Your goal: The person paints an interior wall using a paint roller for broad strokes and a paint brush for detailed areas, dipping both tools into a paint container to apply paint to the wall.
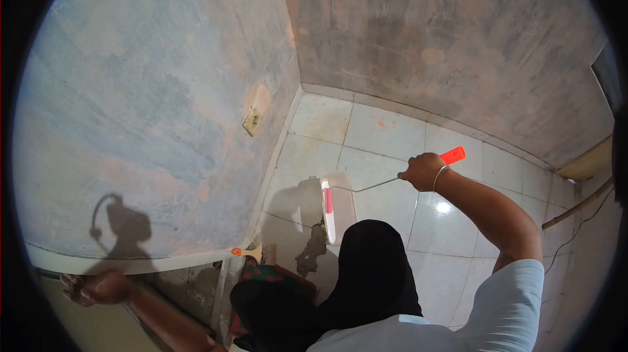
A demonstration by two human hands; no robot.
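My right hand (422,172) is wrapped round the orange handle (453,155) of a paint roller, whose thin metal rod runs left. The pink roller head (329,201) rests in a white paint tray (346,196) on the tiled floor. At the lower left, my left hand (97,288) is by the white ledge (124,265) at the foot of the left wall. Its fingers are bent, and I cannot make out whether they hold anything.
A brush with an orange handle tip (237,251) lies near a red and green patterned cloth (271,273). The left wall has a socket (252,121). Broken tile shows a dark patch (311,251). A pole (577,207) leans at the right.
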